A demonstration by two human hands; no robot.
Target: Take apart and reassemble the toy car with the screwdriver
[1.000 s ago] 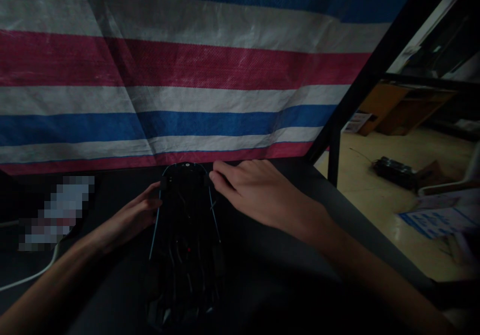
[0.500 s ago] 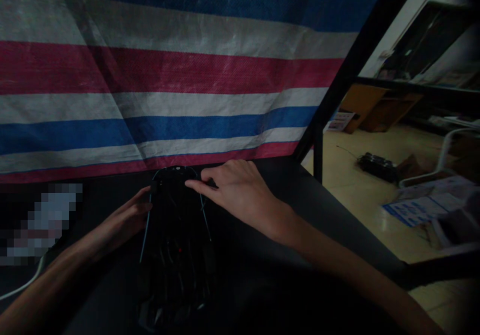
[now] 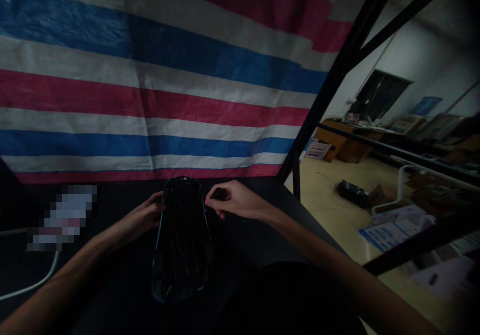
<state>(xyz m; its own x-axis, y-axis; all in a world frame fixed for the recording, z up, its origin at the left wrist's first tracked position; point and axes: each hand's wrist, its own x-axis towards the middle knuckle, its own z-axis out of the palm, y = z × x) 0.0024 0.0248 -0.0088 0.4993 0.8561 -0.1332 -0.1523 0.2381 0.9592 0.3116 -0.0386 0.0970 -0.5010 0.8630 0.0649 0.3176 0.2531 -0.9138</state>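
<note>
A dark, car-shaped model chassis (image 3: 183, 225) lies lengthwise on the black tabletop, with thin bluish edges along its sides and a tiny red light near its middle. My left hand (image 3: 144, 216) rests against its left edge near the far end, fingers bent around that side; their tips are partly hidden. Just off the right edge, my right hand (image 3: 238, 200) is closed in a pinch on a small dark piece (image 3: 219, 193). Poor light hides what kind of piece it is, and most of the chassis detail.
A striped tarp (image 3: 168, 110) hangs behind the table (image 3: 258, 245). Blurred-out item (image 3: 65, 217) and a white cable (image 3: 52, 272) lie at left. A black metal frame (image 3: 296, 175) stands at right; beyond are boxes (image 3: 386, 230) and another dark model (image 3: 352, 194) on the floor.
My right hand has drawn back from over the chassis's far right corner to beside its edge, the small dark piece now showing in its pinch. The view has tilted up; my left hand stays at the left side.
</note>
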